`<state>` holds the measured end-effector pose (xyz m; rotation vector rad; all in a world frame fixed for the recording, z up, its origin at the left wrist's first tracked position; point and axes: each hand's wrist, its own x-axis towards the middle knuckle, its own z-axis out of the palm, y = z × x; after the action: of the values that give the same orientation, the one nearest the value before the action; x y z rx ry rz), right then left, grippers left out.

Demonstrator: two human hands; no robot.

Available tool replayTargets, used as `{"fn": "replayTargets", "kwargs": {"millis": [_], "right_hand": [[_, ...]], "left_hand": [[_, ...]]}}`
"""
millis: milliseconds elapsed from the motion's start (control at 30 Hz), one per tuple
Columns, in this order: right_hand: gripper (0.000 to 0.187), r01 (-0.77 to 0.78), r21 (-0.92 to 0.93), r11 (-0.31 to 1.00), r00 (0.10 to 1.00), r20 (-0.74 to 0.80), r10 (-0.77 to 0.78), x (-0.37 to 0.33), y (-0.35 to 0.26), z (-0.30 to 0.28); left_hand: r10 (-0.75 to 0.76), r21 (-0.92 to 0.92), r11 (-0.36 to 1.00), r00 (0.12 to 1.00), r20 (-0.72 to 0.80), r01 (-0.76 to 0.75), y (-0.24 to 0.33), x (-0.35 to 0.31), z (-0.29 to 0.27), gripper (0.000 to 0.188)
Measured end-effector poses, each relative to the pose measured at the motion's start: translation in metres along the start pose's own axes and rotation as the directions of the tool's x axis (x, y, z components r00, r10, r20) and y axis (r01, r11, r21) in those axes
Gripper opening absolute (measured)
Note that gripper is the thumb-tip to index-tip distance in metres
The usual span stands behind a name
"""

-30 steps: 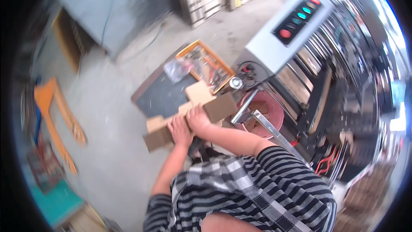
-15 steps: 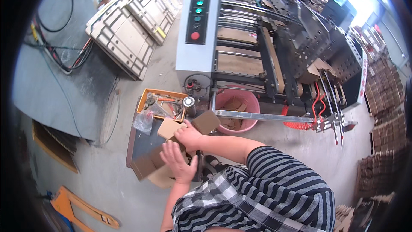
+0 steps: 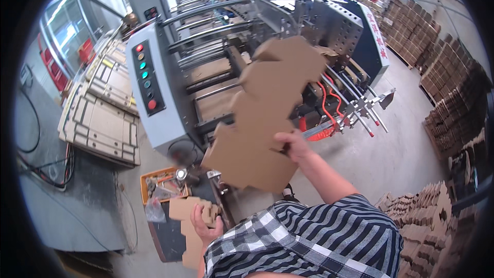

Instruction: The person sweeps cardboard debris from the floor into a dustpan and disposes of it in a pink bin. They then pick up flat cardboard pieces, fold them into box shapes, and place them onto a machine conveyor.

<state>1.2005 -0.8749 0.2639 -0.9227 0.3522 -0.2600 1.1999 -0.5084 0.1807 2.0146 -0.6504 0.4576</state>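
Note:
A large flat die-cut cardboard blank (image 3: 267, 108) is raised in front of me, slanting up to the right across the machine. My right hand (image 3: 294, 146) grips its lower right edge, with the fingers partly hidden by the board. Lower left, my left hand (image 3: 206, 226) has its fingers stretched out and the thumb apart, against some smaller cardboard pieces (image 3: 188, 208). These pieces lie on a small dark-topped table (image 3: 167, 229), partly covered by the hand.
An orange tray (image 3: 145, 188) of tools and a clear plastic bag (image 3: 155, 210) sit on the table. Behind stands a machine with a button panel (image 3: 146, 80), metal rods and red hoses (image 3: 324, 98). Cardboard stacks (image 3: 417, 216) rise at the right; boards (image 3: 100, 126) lean at the left.
My right hand has moved from the table up and right and now holds the large blank. My left hand stays by the table's cardboard. The view has swung right.

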Motion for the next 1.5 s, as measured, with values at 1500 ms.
{"fn": "replayTargets", "kwargs": {"millis": [1500], "right_hand": [[0.040,0.144,0.324,0.935,0.893,-0.449,0.018,0.388,-0.236,-0.299]], "left_hand": [[-0.193,-0.142,0.943,0.843,0.503,0.301,0.031,0.162,0.312,0.087]]}}
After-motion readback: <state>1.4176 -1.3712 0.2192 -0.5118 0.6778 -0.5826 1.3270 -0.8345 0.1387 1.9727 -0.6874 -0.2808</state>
